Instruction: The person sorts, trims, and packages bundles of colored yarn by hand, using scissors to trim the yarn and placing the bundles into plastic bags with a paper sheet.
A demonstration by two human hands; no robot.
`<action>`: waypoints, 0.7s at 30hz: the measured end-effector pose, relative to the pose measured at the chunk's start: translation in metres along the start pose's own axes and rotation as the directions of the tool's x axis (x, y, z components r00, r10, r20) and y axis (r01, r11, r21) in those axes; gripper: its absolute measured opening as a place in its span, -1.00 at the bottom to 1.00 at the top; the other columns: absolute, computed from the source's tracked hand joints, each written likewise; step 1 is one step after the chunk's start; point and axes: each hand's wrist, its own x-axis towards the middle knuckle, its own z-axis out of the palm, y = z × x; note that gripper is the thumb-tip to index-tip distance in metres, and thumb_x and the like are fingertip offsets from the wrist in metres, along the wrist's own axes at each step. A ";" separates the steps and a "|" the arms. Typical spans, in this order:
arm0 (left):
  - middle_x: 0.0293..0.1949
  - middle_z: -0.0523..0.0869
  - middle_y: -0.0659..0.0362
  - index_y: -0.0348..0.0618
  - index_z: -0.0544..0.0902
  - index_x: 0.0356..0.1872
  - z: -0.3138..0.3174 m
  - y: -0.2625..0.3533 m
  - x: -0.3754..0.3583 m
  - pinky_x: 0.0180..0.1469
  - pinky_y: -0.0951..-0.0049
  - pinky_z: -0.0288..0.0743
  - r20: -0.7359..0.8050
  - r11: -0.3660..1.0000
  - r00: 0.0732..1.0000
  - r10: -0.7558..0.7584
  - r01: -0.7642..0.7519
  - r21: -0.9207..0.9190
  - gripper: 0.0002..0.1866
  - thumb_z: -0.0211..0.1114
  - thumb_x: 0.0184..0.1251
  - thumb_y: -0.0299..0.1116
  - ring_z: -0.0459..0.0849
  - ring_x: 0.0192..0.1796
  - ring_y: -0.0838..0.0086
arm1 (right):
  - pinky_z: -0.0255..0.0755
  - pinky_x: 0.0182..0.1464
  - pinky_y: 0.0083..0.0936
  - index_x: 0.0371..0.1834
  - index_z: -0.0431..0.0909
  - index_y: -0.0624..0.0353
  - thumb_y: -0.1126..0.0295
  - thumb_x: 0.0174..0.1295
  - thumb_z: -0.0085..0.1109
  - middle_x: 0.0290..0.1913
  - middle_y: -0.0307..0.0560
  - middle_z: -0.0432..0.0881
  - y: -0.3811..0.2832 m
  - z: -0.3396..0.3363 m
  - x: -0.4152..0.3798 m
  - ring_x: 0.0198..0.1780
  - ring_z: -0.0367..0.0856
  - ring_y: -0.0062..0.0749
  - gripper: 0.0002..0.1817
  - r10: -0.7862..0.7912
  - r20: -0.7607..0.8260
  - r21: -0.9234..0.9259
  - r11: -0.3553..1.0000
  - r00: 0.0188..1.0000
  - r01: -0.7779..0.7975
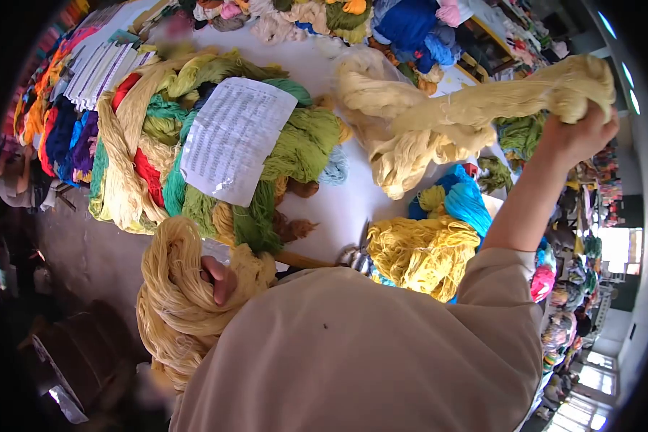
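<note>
My right hand (577,138) reaches out to the far right, its fingers closed on one end of a long pale cream yarn hank (475,104). The rest of that hank stretches left and lies in a loose heap on the white table (338,216). At the lower left, my left hand (222,279) grips a thick bundle of cream yarn (169,288) close to my body. Only some of its fingers show among the strands. A printed paper sheet (237,137) lies on a pile of green, teal, red and cream yarn (295,147).
Golden yellow yarn (425,255) and bright blue yarn (468,201) lie near my right side. More coloured yarn (410,29) covers the far table. Stacked white cards (108,72) are at the upper left. A brown drum-like object (86,353) stands on the floor. Another person (18,176) is at the far left.
</note>
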 end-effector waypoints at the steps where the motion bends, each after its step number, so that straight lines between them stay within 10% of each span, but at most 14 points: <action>1: -0.41 0.62 0.07 -0.29 0.53 0.12 0.006 0.002 0.001 -0.35 0.41 0.28 -0.029 1.000 1.000 -0.004 0.004 -0.001 -0.69 -0.05 0.61 -0.31 0.47 -0.47 0.39 | 0.75 -0.09 -0.03 0.01 0.35 0.26 0.55 0.22 0.09 0.02 0.23 0.59 -0.008 0.006 0.009 -0.04 0.71 0.05 -0.71 -0.029 -0.033 -0.064 0.998 0.999 0.027; 9: -0.36 0.62 0.03 -0.36 0.52 0.12 -0.013 -0.003 0.005 -0.21 0.35 0.33 0.046 0.994 0.999 0.013 -0.008 -0.111 -0.67 -0.08 0.63 -0.32 0.44 -0.34 0.37 | 0.66 0.09 -0.05 0.02 0.47 0.62 0.59 0.25 -0.07 0.02 0.30 0.61 0.005 0.020 0.118 0.04 0.67 0.10 -0.67 0.085 0.162 0.166 0.980 0.983 -0.112; 13: -0.38 0.62 0.07 -0.33 0.52 0.12 -0.018 -0.003 0.008 -0.23 0.38 0.30 0.047 0.997 0.999 -0.013 0.016 -0.078 -0.67 -0.10 0.63 -0.31 0.43 -0.36 0.39 | 0.55 0.22 -0.21 0.31 0.33 0.47 0.45 0.31 0.01 0.20 0.20 0.56 0.040 0.047 0.082 0.22 0.58 -0.02 -0.49 0.275 0.216 -0.090 0.961 0.937 -0.261; 14: -0.39 0.63 0.08 -0.33 0.52 0.12 -0.022 -0.003 0.008 -0.23 0.38 0.30 0.069 0.997 0.998 -0.012 0.017 -0.076 -0.67 -0.10 0.63 -0.31 0.42 -0.37 0.40 | 0.50 0.25 -0.40 0.21 0.33 0.04 -0.01 0.18 0.30 0.08 0.01 0.62 0.046 0.058 0.050 0.13 0.62 -0.13 -0.37 0.205 0.316 -0.074 0.979 0.926 -0.192; 17: -0.41 0.63 0.09 -0.32 0.53 0.12 -0.024 -0.004 0.009 -0.24 0.40 0.29 0.069 0.996 0.997 -0.045 0.050 -0.076 -0.67 -0.10 0.64 -0.31 0.42 -0.38 0.41 | 0.47 0.05 -0.35 0.26 0.36 0.10 0.34 0.35 0.03 -0.01 0.01 0.58 0.132 0.037 0.043 0.01 0.58 -0.28 -0.59 0.313 0.266 -0.363 0.909 0.912 -0.206; 18: -0.41 0.63 0.09 -0.32 0.53 0.12 -0.023 -0.005 0.009 -0.24 0.40 0.29 0.065 0.995 0.996 -0.056 0.061 -0.076 -0.67 -0.10 0.64 -0.31 0.42 -0.38 0.41 | 0.51 -0.01 -0.42 0.22 0.39 0.09 0.31 0.37 0.06 -0.07 -0.02 0.59 0.105 0.052 0.006 -0.03 0.58 -0.25 -0.63 0.398 0.201 -0.746 0.654 0.895 -0.123; 19: -0.42 0.64 0.11 -0.30 0.53 0.12 -0.024 -0.006 0.008 -0.26 0.40 0.28 0.053 0.996 0.997 -0.057 0.060 -0.060 -0.67 -0.10 0.64 -0.30 0.42 -0.38 0.42 | 0.56 -0.03 -0.41 0.11 0.49 0.15 0.23 0.39 0.08 -0.12 -0.01 0.66 0.149 0.035 -0.014 -0.06 0.64 -0.22 -0.67 0.585 0.271 -0.235 0.810 0.764 -0.537; 21: -0.42 0.64 0.12 -0.28 0.53 0.12 -0.027 -0.008 0.006 -0.27 0.41 0.28 0.039 0.997 0.997 -0.059 0.061 -0.046 -0.67 -0.10 0.65 -0.29 0.41 -0.39 0.42 | 0.43 0.22 -0.33 0.52 -0.07 0.10 0.39 0.29 0.19 0.24 0.01 0.44 0.189 -0.014 -0.049 0.29 0.47 -0.21 -0.20 0.626 0.602 -0.693 0.718 0.495 -0.065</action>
